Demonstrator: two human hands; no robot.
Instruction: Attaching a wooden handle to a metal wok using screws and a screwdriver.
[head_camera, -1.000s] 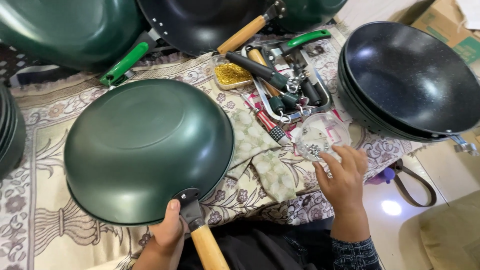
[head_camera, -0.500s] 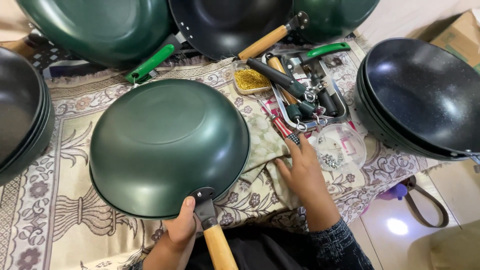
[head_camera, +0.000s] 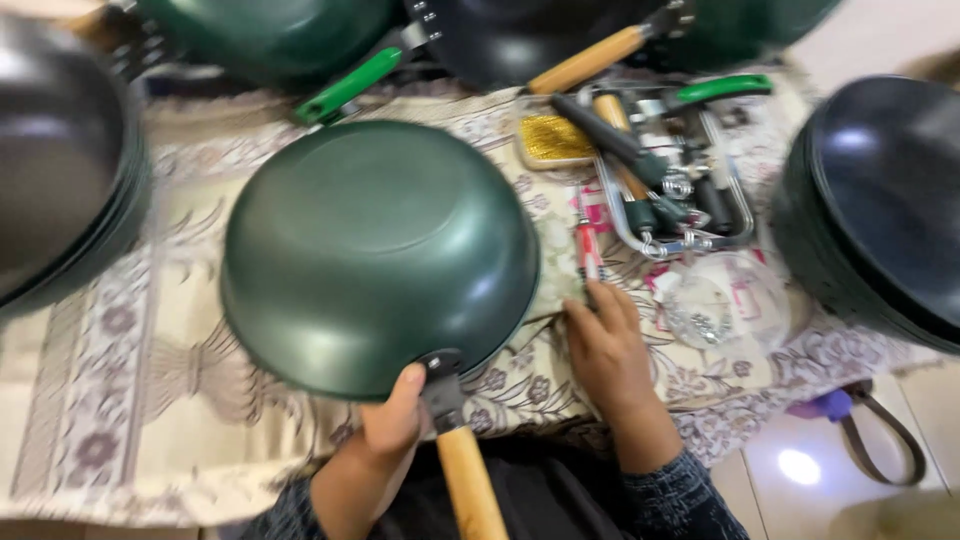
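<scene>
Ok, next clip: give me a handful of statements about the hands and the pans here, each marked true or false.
1. The green pan lies upside down on the patterned cloth. True.
2. The left hand grips the pan where its wooden handle joins it. True.
3. The right hand is holding a wooden handle. False: it rests on the cloth beside the pan, fingertips near a small red tool; whether it grips anything cannot be made out.
4. The stack of dark pans sits on the person's left only. False: one stack is at the right edge, another at the left edge.
5. A clear bag of small metal parts lies right of the right hand. True.
</scene>
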